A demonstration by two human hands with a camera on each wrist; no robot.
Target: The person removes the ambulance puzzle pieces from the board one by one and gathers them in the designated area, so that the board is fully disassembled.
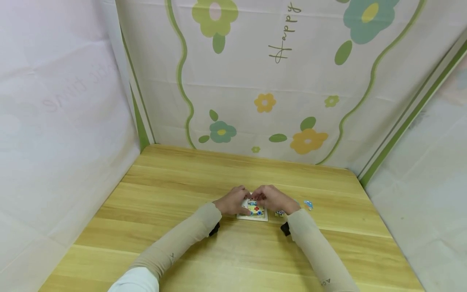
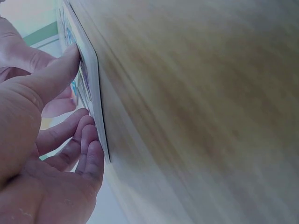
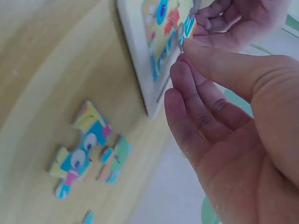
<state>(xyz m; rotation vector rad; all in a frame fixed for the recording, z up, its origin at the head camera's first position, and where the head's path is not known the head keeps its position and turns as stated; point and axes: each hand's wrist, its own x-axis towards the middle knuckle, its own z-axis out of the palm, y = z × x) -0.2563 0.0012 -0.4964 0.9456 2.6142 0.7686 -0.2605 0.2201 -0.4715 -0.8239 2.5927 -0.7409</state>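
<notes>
A small jigsaw board with a pale frame lies on the table, partly filled with a picture that shows a red cross and blue wheels. My left hand holds the board at its left side, its thumb on the frame and its curled fingers at the far edge. From the right, my right hand reaches over the far part of the board. Between its thumb and fingertips it pinches a blue and yellow puzzle piece, low over the picture. The fingers partly cover this piece.
Right of the board lie loose puzzle pieces: one with cartoon eyes, a green and blue one beside it, and a blue one farther right. The wooden table meets a flower-printed cloth behind and pale cloth walls at both sides.
</notes>
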